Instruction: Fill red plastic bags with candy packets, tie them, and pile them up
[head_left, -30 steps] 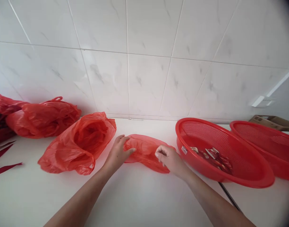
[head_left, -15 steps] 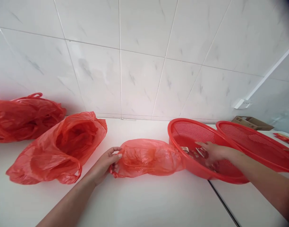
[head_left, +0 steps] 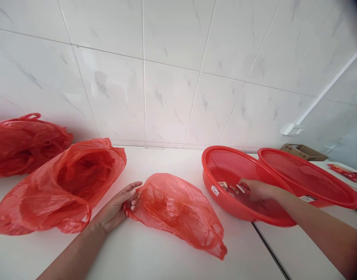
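Note:
My left hand (head_left: 117, 208) pinches the open edge of a small red plastic bag (head_left: 178, 212) that lies on the white counter (head_left: 155, 256). My right hand (head_left: 256, 189) reaches into a red mesh basket (head_left: 225, 163) and closes its fingers round small red-and-white packets (head_left: 229, 189) at the bottom. The bag's mouth faces left, toward my left hand.
A bigger red plastic bag (head_left: 62, 186) lies open at the left, with another red bag (head_left: 23, 144) behind it by the tiled wall. A second red mesh basket (head_left: 309, 177) overlaps the first at the right. A cardboard box (head_left: 305, 151) stands further back.
My right hand left the small bag and went into the basket onto the packets. My left hand pulled the bag's edge, so the bag now lies slanted toward the front right.

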